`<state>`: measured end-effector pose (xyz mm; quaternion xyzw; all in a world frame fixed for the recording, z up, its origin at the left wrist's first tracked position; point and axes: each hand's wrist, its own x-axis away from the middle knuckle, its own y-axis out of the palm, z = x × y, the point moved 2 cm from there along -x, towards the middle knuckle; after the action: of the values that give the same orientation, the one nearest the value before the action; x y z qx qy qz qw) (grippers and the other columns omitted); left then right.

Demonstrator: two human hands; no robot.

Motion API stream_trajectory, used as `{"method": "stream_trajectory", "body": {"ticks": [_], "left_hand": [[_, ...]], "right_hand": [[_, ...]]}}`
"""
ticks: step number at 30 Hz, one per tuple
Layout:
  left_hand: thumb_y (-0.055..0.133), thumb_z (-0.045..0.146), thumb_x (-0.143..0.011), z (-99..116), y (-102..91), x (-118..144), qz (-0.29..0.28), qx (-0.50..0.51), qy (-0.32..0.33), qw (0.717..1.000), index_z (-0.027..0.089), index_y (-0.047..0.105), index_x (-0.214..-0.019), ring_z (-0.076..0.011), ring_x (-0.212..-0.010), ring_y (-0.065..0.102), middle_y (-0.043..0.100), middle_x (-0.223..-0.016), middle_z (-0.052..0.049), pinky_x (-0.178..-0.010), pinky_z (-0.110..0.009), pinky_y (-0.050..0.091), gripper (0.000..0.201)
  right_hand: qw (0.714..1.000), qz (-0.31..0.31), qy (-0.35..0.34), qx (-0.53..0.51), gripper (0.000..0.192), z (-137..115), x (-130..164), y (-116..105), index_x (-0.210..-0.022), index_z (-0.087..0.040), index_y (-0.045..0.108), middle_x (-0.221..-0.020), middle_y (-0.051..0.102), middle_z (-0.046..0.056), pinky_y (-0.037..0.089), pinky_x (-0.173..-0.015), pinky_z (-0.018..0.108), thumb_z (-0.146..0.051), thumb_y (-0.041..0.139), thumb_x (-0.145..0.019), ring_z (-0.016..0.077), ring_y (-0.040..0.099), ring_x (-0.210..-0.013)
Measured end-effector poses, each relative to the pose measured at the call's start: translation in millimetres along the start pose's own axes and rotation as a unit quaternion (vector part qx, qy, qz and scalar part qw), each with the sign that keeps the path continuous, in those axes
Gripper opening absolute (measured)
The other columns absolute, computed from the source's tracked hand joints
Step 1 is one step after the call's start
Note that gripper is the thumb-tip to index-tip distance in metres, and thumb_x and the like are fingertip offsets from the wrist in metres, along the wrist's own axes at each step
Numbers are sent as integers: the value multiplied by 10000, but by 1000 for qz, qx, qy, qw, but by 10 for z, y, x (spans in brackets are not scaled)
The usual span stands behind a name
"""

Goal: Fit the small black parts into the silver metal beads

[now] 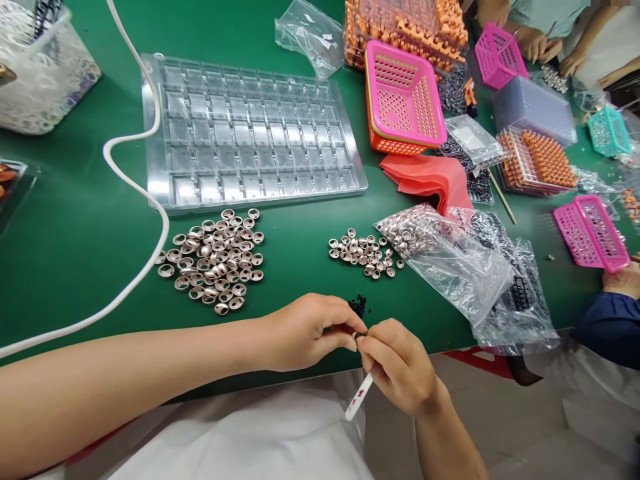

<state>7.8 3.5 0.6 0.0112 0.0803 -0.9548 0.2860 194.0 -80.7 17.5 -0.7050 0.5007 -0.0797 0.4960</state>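
Near the table's front edge my left hand [320, 330] pinches a small silver ring-like metal part [357, 337] between thumb and fingertips. My right hand [400, 363] is closed around a slim white stick tool with red marks [359, 397], whose tip is hidden at the metal part. Both hands' fingertips meet there. Just beyond them lies a little heap of tiny black pieces [358, 305]. Similar silver metal parts form a smaller pile [367, 253] past my hands and a larger pile [217, 260] to the left.
A clear compartment tray [255, 137] lies across the green table, with a white cable [133, 140] along its left. Pink baskets [405, 93], red cloth [430, 177] and plastic bags [450, 267] stand at right. Other people's hands [535, 45] work at the far right.
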Motion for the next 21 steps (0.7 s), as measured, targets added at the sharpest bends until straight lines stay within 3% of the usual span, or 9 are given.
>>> {"method": "stream_trajectory", "body": {"ticks": [5,10,21], "left_hand": [[672,241,-919,50,-31,-15,-11,86,-68,994,160,746,-1004,-146,-801,682,760,-919,-45,-738,-224,543,139],[720,267,-872,43,-29,-24,-8,150,-115,982,145,750,-983,-152,-806,682,770,-912,-53,-729,-223,546,167],[714,278,-860,28,-2,-19,-12,170,-135,976,131,750,-992,-160,-797,687,770,-894,-69,-742,-245,548,201]], "right_hand": [[980,149,101,-82,399,-53,70,8,-1222,-181,606,-893,686,59,549,-603,298,-30,668,-858,160,635,-739],[941,267,172,-113,265,-109,126,46,-1107,-202,656,-846,676,46,534,-574,328,-73,639,-876,164,613,-677],[930,300,180,-113,234,-119,178,81,-1052,-166,679,-825,667,46,482,-587,325,-32,578,-890,170,595,-685]]}}
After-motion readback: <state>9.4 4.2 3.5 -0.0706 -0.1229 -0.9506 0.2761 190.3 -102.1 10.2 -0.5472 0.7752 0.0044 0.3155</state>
